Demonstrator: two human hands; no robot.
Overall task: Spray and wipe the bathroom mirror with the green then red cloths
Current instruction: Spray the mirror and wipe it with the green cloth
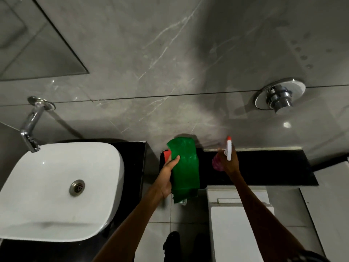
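My left hand (168,177) grips the green cloth (186,167), which hangs over the left end of a black ledge (264,167). A corner of the red cloth (167,155) peeks out under the green one, lying on that ledge. My right hand (229,163) is closed around a spray bottle (228,150) with a white head, an orange nozzle tip and a pink body, held just above the ledge. The mirror (34,44) fills the upper left corner of the wall, well away from both hands.
A white basin (47,214) on a black counter sits at the lower left under a chrome wall tap (31,127). A chrome flush valve (279,96) sticks out of the grey marble wall at right. The white toilet lid (236,233) lies below the ledge.
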